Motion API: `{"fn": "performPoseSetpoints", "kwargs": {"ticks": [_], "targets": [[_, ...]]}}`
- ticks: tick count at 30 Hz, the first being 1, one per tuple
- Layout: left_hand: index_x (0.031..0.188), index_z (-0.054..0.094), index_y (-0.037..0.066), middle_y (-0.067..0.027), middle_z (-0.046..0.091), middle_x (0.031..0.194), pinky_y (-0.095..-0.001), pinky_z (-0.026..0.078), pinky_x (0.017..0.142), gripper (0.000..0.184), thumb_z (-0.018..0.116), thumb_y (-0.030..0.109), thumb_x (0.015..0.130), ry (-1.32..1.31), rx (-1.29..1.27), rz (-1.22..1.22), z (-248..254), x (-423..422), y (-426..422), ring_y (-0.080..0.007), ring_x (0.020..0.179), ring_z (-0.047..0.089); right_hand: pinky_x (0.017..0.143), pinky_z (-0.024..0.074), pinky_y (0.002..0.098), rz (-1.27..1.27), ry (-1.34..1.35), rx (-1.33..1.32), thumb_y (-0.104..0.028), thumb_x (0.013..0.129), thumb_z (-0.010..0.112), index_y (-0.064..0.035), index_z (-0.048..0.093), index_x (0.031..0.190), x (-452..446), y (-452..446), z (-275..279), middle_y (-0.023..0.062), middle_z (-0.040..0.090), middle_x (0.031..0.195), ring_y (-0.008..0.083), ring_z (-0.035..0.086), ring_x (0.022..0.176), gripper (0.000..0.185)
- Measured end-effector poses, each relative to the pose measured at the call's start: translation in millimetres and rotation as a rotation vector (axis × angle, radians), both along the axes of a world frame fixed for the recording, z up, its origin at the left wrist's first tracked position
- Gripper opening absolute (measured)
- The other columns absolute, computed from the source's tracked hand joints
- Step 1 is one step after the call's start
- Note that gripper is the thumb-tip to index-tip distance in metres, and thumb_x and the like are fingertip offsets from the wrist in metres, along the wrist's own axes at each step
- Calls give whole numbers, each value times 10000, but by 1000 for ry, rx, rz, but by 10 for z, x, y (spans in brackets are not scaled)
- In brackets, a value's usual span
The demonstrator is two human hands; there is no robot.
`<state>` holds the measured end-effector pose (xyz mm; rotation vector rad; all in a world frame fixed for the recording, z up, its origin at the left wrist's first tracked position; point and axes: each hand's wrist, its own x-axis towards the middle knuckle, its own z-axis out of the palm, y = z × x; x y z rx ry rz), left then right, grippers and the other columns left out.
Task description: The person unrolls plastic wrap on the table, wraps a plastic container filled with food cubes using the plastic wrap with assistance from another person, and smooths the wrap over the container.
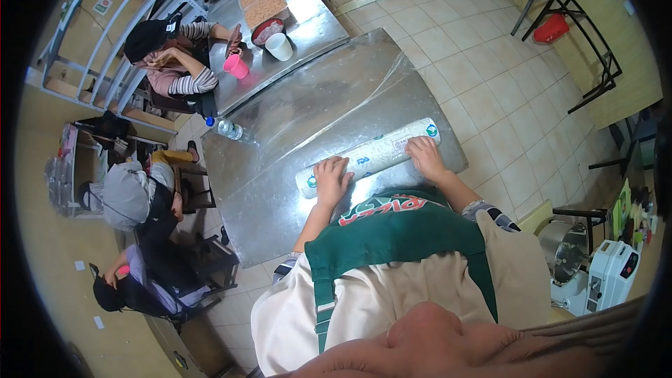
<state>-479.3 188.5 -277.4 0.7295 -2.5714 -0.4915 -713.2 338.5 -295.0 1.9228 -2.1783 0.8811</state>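
Observation:
A long white plastic wrap box (378, 156) with blue and green printing lies slantwise on the steel table (280, 217), near its front edge. My left hand (332, 178) is over its left part, fingers bent across the top and thumb apart on the near side. Toward the other end, my right hand (425, 157) has its fingers curled over the near edge of the box. Both hands touch it. The undersides of the fingers are hidden.
A water bottle (232, 129) lies at the table's left edge. The adjoining table (315, 17) bears a pink cup (236, 66), a white cup (278, 47) and food trays (263, 3). One person (175, 63) sits there; two more sit at left. A mixer (567, 252) stands at right.

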Motion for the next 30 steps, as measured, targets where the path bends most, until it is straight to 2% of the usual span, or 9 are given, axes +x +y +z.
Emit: {"fn": "performPoseSetpoints", "kwargs": {"ticks": [5, 16, 25, 30], "targets": [[990, 557, 110, -64, 506, 1004, -413, 269, 858, 363, 634, 214, 651, -4, -6, 4, -6, 5, 10, -255, 979, 422, 810, 328, 351, 43, -3, -34, -112, 662, 549, -105, 549, 818, 18, 19, 61, 59, 510, 924, 211, 464, 911, 156], [987, 564, 98, -63, 513, 1001, -389, 292, 836, 371, 643, 225, 647, -8, -3, 9, 25, -19, -22, -264, 962, 428, 774, 359, 338, 155, 175, -25, -98, 654, 477, -91, 518, 741, -41, -72, 80, 49, 514, 843, 202, 487, 841, 97], [998, 563, 107, -58, 510, 1002, -394, 272, 855, 370, 637, 222, 654, -12, 27, 41, 15, -35, -14, -246, 977, 423, 787, 346, 344, 130, 180, 35, -88, 676, 474, -87, 533, 823, -43, -185, 91, 49, 504, 859, 207, 477, 849, 158], [994, 564, 104, -58, 510, 1010, -397, 266, 861, 366, 635, 220, 654, -10, 35, 46, 6, -33, -6, -245, 981, 424, 774, 352, 353, 59, -27, 28, -91, 726, 491, -65, 517, 804, -48, -244, 140, 65, 517, 817, 228, 491, 830, 85]]}}
